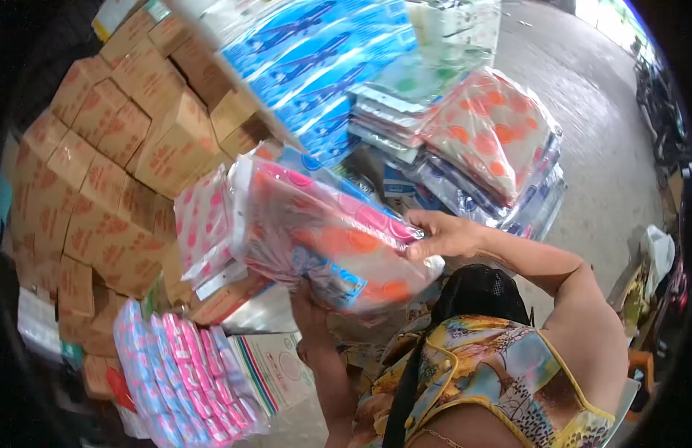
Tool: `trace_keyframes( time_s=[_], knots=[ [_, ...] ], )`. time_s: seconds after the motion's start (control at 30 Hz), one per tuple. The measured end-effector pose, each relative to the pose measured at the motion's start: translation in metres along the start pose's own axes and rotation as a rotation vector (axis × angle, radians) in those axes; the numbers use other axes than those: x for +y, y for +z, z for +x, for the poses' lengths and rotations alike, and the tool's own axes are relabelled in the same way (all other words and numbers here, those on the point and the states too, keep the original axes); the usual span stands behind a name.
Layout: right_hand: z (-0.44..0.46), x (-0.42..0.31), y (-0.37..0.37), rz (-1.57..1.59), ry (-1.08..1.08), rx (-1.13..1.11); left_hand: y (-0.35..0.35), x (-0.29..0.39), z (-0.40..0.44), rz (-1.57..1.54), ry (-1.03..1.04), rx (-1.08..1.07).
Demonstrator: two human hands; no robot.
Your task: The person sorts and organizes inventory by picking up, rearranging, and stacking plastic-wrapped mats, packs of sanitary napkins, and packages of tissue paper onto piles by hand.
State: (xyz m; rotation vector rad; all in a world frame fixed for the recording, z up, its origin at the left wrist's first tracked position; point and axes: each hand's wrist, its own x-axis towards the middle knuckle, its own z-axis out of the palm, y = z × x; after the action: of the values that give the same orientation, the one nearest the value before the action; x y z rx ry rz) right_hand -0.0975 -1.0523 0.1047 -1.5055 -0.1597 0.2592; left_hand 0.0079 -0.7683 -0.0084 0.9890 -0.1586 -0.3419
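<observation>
My right hand (444, 237) pinches the near right edge of a bundle of clear-wrapped, dotted plastic packets (361, 243), with thumb and fingers closed on it. Orange, pink and blue dots show through the film, and a blue label sits on its lower side. My left hand (307, 302) is at the bundle's lower left side, partly covered by it; its fingers are hidden. Just left of the bundle are white packets with pink dots (204, 216). To the right lies a stack of similar packets, with an orange-dotted packet (495, 131) on top.
Brown cardboard cartons (99, 201) are piled on the left. Blue plastic-wrapped packs (323, 67) stand at the back. A pack of small pink and blue packages (185, 373) lies at lower left beside a white striped box (275, 369). Grey floor (592, 142) extends to the right.
</observation>
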Motion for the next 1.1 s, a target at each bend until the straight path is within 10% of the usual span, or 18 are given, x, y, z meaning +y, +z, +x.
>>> trace_keyframes(
  time_s=[0.07, 0.3, 0.5, 0.7, 1.1],
  knots=[
    [-0.005, -0.007, -0.001, 0.186, -0.12, 0.11, 0.02, 0.024, 0.008, -0.209, 0.048, -0.064],
    [-0.042, -0.063, -0.013, 0.089, -0.446, 0.481, 0.164, 0.089, 0.051, 0.558, -0.093, -0.25],
    [-0.083, -0.072, -0.046, 0.287, -0.652, 1.015, 0.282, 0.081, 0.098, 0.669, 0.411, -0.765],
    [-0.103, -0.046, -0.125, 0.339, -0.638, 1.265, 0.27, 0.02, 0.111, 0.754, 0.064, -0.785],
    [-0.08, -0.004, -0.175, 0.112, -0.541, 1.317, 0.197, -0.034, 0.073, 0.872, 0.113, -0.564]
  ],
)
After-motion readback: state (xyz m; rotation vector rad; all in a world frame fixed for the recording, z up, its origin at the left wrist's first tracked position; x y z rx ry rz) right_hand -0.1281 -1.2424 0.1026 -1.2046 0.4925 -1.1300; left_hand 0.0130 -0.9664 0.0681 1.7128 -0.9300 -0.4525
